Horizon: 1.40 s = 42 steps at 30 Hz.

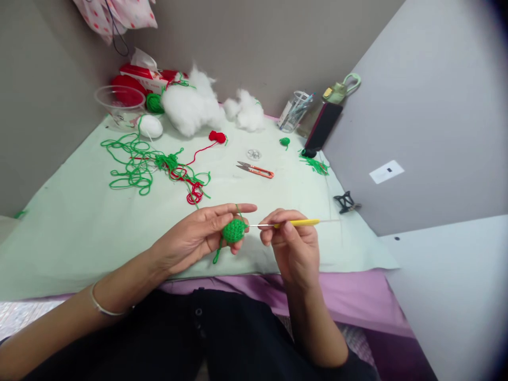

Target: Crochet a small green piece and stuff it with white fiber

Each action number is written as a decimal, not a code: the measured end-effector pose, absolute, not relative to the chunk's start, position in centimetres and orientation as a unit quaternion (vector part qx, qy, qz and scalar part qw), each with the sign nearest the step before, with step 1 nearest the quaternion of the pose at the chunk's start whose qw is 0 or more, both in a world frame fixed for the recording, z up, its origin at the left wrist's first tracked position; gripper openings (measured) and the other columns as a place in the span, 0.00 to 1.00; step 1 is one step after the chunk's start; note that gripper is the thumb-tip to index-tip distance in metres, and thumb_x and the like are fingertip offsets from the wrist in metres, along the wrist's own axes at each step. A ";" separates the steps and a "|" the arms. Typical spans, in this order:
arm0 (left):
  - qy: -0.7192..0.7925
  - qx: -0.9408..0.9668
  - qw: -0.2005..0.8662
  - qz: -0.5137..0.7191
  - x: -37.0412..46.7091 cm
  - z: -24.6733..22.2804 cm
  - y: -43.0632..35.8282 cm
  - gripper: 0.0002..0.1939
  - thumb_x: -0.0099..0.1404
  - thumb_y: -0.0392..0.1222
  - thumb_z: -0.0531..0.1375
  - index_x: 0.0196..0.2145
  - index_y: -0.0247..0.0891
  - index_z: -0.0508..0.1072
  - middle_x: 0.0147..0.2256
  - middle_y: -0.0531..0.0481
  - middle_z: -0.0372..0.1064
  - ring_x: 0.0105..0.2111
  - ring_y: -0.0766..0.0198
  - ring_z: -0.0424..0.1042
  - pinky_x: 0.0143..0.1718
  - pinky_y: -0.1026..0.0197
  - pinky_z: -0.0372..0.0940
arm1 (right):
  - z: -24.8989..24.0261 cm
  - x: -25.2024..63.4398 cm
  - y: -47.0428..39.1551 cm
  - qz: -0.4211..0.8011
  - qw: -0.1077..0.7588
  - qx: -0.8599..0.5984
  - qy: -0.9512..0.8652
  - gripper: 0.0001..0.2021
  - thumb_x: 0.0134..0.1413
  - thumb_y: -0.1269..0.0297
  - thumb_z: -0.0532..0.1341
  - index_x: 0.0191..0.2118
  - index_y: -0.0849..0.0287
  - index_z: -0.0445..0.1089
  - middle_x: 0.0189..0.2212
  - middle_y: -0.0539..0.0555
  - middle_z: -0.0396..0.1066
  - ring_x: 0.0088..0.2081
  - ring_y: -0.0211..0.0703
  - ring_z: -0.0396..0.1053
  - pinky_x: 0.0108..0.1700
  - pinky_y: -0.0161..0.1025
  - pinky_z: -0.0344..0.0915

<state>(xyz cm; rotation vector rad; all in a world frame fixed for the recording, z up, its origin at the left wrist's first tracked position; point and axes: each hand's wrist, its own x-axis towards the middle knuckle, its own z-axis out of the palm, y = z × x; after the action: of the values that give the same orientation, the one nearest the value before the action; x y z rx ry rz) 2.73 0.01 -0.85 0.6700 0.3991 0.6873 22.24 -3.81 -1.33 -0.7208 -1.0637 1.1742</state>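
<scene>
My left hand [198, 233] pinches a small, round green crochet piece [234, 231] between thumb and fingers. Its index finger is stretched out, with a green strand running up over it, and a short green loop hangs below the piece. In my right hand [296, 243] is a crochet hook [297, 223] with a yellow handle. The thin metal shaft points left and its tip meets the right edge of the green piece. Whether the tip sits inside a stitch is too small to tell.
Tangled green yarn [133, 164] lies at left with red yarn [194, 193]. Orange thread snips [256, 170] lie mid-table. Behind are white stuffing [192, 103], a plastic tub [121, 108], a pen cup [293, 112] and a bottle [337, 94]. Grey panels border the table.
</scene>
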 end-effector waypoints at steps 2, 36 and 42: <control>0.192 0.324 0.865 0.331 2.8 -0.8 0.0 0.18 0.70 0.42 0.63 0.56 0.36 0.78 0.40 0.46 0.72 0.33 0.66 0.75 0.35 0.65 0.69 | -1.4 22.0 -3.7 0.507 0.648 -0.324 -0.467 0.06 0.62 0.60 0.66 0.38 0.53 0.80 0.31 0.51 0.79 0.27 0.35 0.72 0.31 0.35 0.71; 0.348 0.607 0.616 0.361 3.9 -0.5 -1.2 0.32 0.59 0.39 0.70 0.61 0.43 0.73 0.41 0.50 0.71 0.44 0.60 0.72 0.56 0.54 0.66 | -2.8 21.0 -3.8 0.370 0.623 -0.377 -0.577 0.07 0.65 0.60 0.63 0.41 0.50 0.80 0.35 0.53 0.78 0.33 0.42 0.72 0.34 0.42 0.70; 0.351 0.587 0.630 0.369 3.8 -0.5 -1.1 0.35 0.58 0.42 0.72 0.63 0.43 0.71 0.38 0.52 0.65 0.42 0.60 0.70 0.51 0.56 0.67 | -2.7 21.5 -3.4 0.457 0.620 -0.372 -0.518 0.08 0.64 0.58 0.64 0.40 0.53 0.79 0.34 0.53 0.78 0.30 0.38 0.70 0.33 0.39 0.68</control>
<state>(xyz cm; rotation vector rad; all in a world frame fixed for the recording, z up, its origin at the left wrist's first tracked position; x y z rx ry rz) 3.77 -1.11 -0.46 1.3444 0.8028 0.8451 21.46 -3.38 -2.73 -0.8545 -1.1913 1.0520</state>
